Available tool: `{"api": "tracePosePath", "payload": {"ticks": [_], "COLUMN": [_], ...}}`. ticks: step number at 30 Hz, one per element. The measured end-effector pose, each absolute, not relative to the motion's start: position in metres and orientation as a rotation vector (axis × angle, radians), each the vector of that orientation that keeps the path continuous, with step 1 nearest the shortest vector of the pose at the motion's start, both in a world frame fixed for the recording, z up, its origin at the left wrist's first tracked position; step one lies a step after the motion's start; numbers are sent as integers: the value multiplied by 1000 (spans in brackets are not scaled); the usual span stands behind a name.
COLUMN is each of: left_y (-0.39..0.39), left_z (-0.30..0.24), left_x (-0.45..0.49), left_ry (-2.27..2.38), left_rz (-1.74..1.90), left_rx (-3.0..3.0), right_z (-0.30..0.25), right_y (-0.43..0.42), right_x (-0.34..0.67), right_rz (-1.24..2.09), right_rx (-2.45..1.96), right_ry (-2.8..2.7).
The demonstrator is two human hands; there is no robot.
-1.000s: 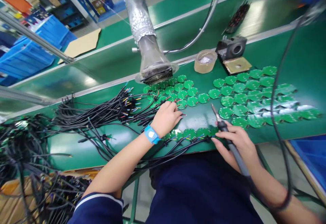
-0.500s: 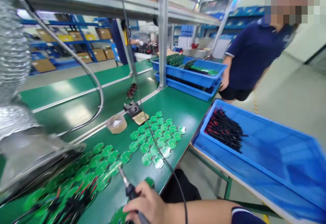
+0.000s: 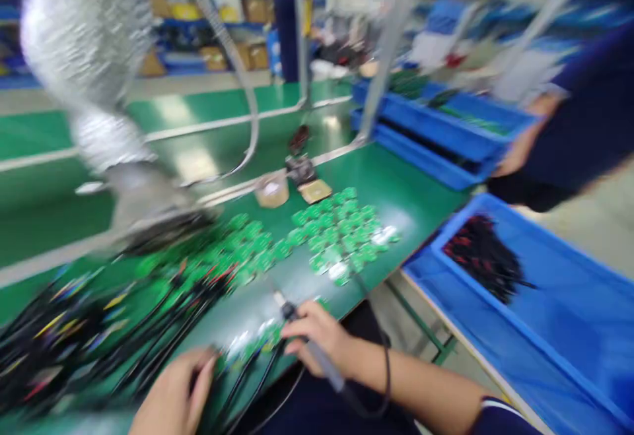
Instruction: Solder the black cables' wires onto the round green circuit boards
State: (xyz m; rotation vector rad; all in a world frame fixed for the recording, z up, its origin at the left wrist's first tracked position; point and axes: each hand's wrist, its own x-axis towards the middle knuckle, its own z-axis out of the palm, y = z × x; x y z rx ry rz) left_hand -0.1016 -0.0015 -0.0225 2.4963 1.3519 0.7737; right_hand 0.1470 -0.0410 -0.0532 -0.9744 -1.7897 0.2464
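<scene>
My right hand [image 3: 321, 336] is closed around the handle of a soldering iron [image 3: 324, 364], whose metal tip points up and left over the green bench. At the lower left, my left hand [image 3: 173, 389] is in view with thumb and fingers pinched together. Something small and dark is at those fingertips, too blurred to name. Between the hands lie green circuit boards [image 3: 252, 346] with black cables attached, near the bench's front edge. Rows of round green circuit boards [image 3: 347, 224] lie beyond the iron. Black cables [image 3: 183, 316] with red ends spread to the left.
A foil duct with a hood [image 3: 153, 204] hangs over the left boards. A tape roll [image 3: 271, 191] stands behind the boards. To the right, a blue tray [image 3: 555, 303] holds black and red wires; stacked blue trays [image 3: 426, 138] and a person [image 3: 584, 111] are at the back right.
The view has swung left and down, blurring the picture. My left hand has come into view. The soldering iron has moved away from the left boards towards the bench's front edge.
</scene>
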Motion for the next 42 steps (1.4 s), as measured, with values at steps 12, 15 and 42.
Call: {"api": "tracePosePath", "payload": {"ticks": [12, 15, 42], "left_y": [-18, -14, -22], "left_z": [-3, -2, -7], "left_x": [-107, -107, -93], "left_ry": [1384, 1379, 1571], "left_rz": [516, 521, 600], "left_rx": [2087, 2049, 2042], "right_z": [-23, -21, -25], "right_y": [-22, -9, -2], "right_x": [158, 148, 144], "right_rz": [1053, 1301, 1331], "right_rx": [-1067, -1004, -1097], "right_ry": [-1583, -1582, -1797]}}
